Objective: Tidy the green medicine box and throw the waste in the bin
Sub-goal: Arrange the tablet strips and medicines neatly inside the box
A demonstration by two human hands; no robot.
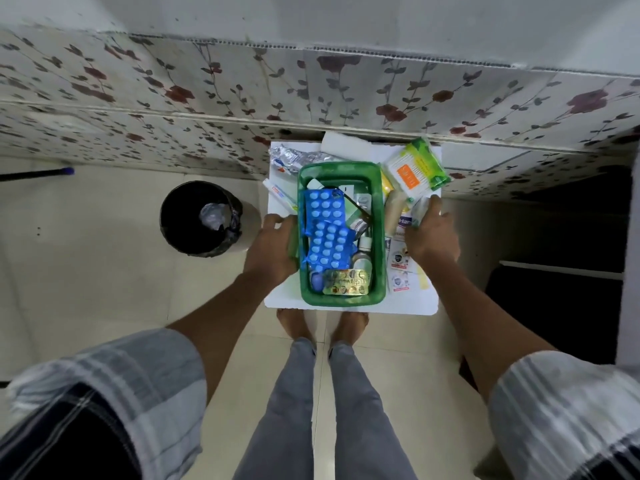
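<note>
Lengthwise, I see the green medicine box running away from me; left hand grips its side, right hand pinches a half-hidden packet.

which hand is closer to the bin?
Left. The left hand grips the green box on the side facing the bin; the right hand is beyond the box's far side.

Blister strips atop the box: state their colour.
Blue blister strips, clearest in the head view.
</note>
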